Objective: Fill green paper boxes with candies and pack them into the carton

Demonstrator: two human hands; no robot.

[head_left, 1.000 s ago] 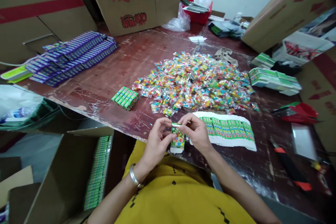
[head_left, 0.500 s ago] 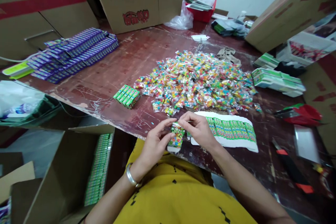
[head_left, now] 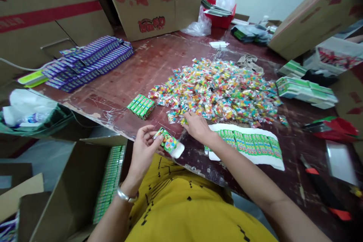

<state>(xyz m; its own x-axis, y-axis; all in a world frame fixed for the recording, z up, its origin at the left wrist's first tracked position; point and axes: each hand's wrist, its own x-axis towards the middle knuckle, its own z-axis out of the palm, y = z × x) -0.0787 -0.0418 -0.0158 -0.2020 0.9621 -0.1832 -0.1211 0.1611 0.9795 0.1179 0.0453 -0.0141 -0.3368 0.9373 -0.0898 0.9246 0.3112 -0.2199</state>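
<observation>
My left hand (head_left: 146,143) grips a small green printed candy box (head_left: 168,141) between thumb and fingers, tilted over the table's front edge. Its white end flap (head_left: 178,150) stands open, facing right. At the near edge of a heap of clear candy packets (head_left: 224,90), my right hand (head_left: 195,124) has its fingers closed on a small packet (head_left: 184,120), mostly covered by the fingertips. Right of that hand lies a row of flat green boxes (head_left: 249,141) on a white sheet. A block of filled-looking green boxes (head_left: 141,106) sits left of the heap.
Stacked purple boxes (head_left: 90,60) stand at the back left. Below the table edge is an open carton (head_left: 62,185) with rows of green boxes. Black-and-orange pliers or cutters (head_left: 326,189) lie at right, near green-white carton stacks (head_left: 306,90). Large cardboard boxes (head_left: 153,3) stand behind.
My hands have parted. The left moved left with the candy box, turning its open flap rightward. My right hand left the box and reached forward to the heap's near edge.
</observation>
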